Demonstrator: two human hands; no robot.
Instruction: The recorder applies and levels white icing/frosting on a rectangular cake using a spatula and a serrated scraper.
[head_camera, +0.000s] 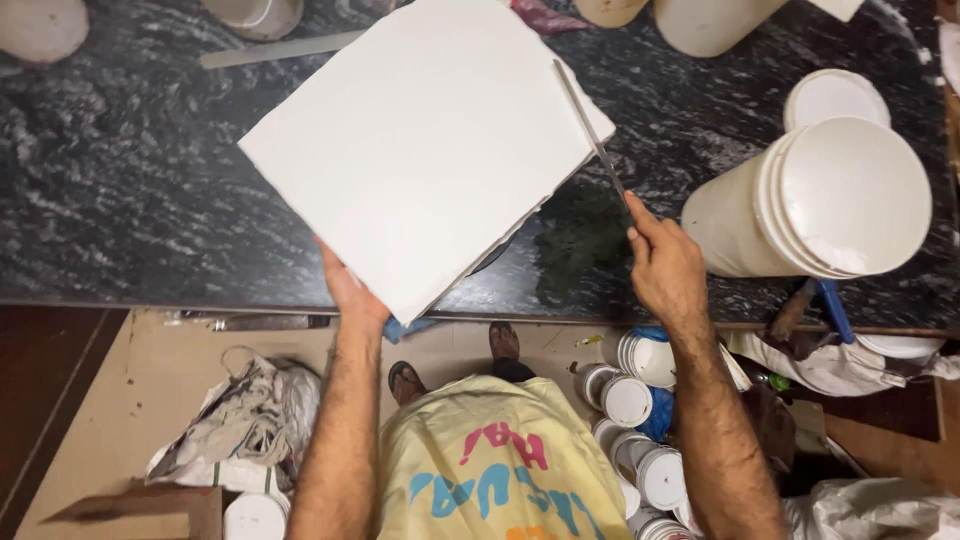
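Hands (350, 290) (662, 262) steady white slab (420, 150); thin blade (590, 130) lies along its right edge.

Both forearms are bare and come up from the bottom of the view, spread a bit apart and angled slightly toward each other. The left hand (352, 290) is tipped up at the wrist, palm and fingers mostly hidden, thumb side showing, gripping from underneath. The right hand (664, 265) sits a bit higher, back of the hand facing the camera, fingers curled in tight with thumb and forefinger pinched together at the top. Right wrist looks pretty straight.
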